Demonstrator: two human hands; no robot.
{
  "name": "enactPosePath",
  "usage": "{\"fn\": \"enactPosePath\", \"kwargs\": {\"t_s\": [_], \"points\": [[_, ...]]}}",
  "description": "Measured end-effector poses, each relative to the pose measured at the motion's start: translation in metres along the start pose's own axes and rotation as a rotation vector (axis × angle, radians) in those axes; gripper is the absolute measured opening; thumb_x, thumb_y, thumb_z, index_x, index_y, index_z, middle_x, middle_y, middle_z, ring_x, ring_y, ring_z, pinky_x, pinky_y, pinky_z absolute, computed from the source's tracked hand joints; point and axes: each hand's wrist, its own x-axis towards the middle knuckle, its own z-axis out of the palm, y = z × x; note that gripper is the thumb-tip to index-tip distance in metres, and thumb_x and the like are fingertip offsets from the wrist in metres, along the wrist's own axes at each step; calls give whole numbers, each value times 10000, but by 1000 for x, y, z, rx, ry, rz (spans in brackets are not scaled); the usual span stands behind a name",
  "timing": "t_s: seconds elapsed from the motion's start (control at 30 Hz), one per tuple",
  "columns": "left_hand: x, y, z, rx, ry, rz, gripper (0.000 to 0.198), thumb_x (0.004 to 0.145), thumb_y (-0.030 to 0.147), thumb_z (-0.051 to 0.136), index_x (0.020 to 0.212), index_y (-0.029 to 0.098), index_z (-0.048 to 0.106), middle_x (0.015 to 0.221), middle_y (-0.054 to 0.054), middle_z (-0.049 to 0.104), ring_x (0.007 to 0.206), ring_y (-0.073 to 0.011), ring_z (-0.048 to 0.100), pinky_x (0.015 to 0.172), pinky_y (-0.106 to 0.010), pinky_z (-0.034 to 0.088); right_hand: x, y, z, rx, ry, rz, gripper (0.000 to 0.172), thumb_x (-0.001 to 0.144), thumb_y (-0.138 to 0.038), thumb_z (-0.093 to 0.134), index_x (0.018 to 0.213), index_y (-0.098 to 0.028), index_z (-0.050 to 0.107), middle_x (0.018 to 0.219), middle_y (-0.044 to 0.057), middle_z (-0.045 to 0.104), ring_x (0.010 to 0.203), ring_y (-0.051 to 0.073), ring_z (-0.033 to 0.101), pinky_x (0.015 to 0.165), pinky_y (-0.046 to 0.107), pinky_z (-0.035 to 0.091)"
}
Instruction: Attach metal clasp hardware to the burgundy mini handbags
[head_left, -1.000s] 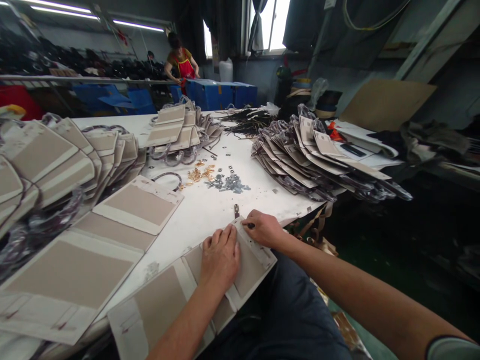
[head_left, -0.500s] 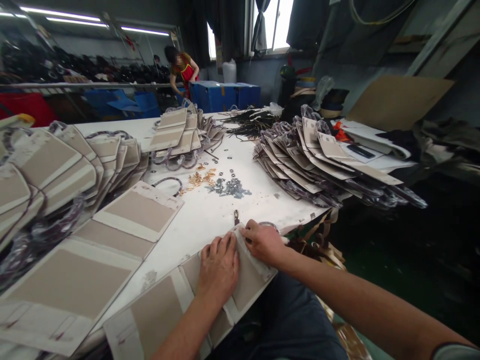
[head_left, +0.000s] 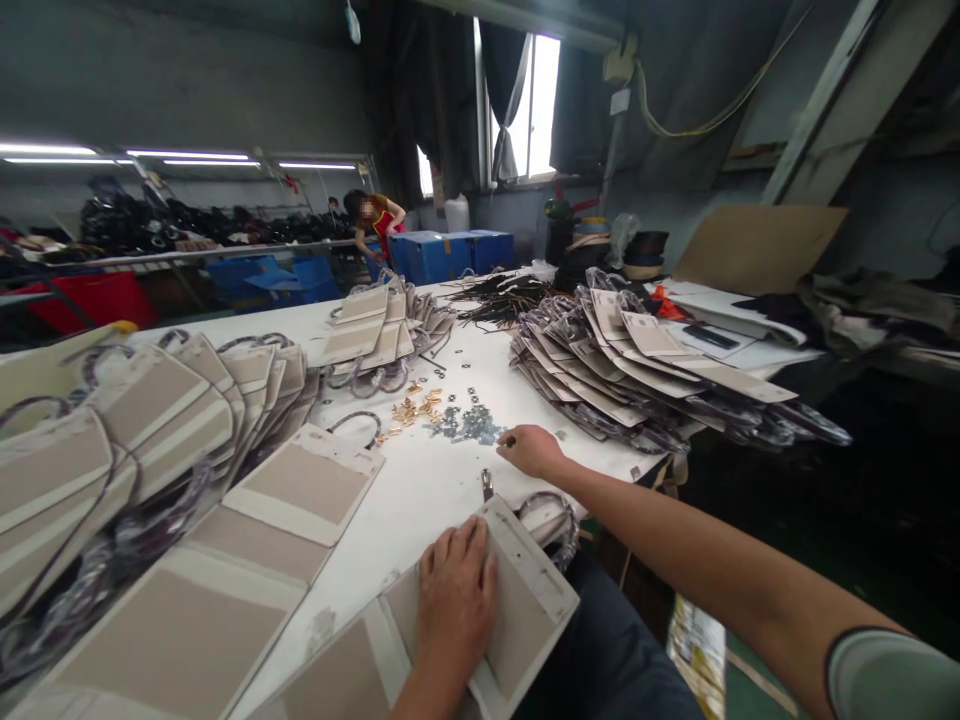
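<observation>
My left hand lies flat, fingers spread, on a beige panel at the table's front edge. A wrapped loop handle shows at the panel's far right end, and a small metal-tipped strap sticks out beyond it. Beside a heap of small dark metal plates, my right hand is closed, thumb and fingers together; what it may hold is too small to make out. Gold-coloured pieces lie left of that heap.
Another long beige panel lies at left. Stacks of panels with wrapped handles stand at far left, mid-left and right. Black strips lie farther back. A person bends by blue boxes.
My right hand has left the panel and reached forward to the dark metal plates. The panel's far corner is now uncovered. The camera view has tilted up.
</observation>
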Motion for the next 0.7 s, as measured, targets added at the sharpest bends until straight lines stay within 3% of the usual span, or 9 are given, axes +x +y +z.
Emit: {"fn": "enactPosePath", "kwargs": {"t_s": [0.1, 0.23, 0.43, 0.7], "points": [[1, -4, 1, 14, 34, -2, 418, 996, 277, 557, 1407, 290, 637, 1452, -79, 616, 1340, -303, 509, 1161, -527, 360, 39, -2, 10, -30, -23, 67, 228, 897, -416, 681, 1023, -306, 836, 1078, 44, 802, 973, 233, 722, 755, 277, 492], [8, -7, -2, 4, -18, -7, 406, 1002, 342, 582, 1401, 307, 643, 1430, -111, 614, 1304, -329, 523, 1089, -536, 407, 65, 0, 31, -78, -36, 109, 217, 871, -418, 719, 995, -275, 825, 1080, 71, 792, 987, 245, 709, 772, 291, 487], [25, -17, 2, -60, -72, 12, 360, 1006, 398, 595, 1347, 331, 686, 1290, -111, 663, 1142, -326, 573, 913, -501, 465, 82, 12, 43, -112, -56, 134, 206, 875, -361, 682, 1013, -270, 804, 1106, 73, 781, 994, 243, 695, 776, 289, 491], [25, -23, 7, -150, -43, 17, 329, 980, 378, 647, 1295, 314, 719, 1247, -97, 668, 1111, -307, 569, 896, -467, 491, 81, 15, 40, -45, -26, 90, 212, 832, -309, 697, 999, -253, 815, 1073, 75, 792, 969, 237, 697, 766, 268, 487]]}}
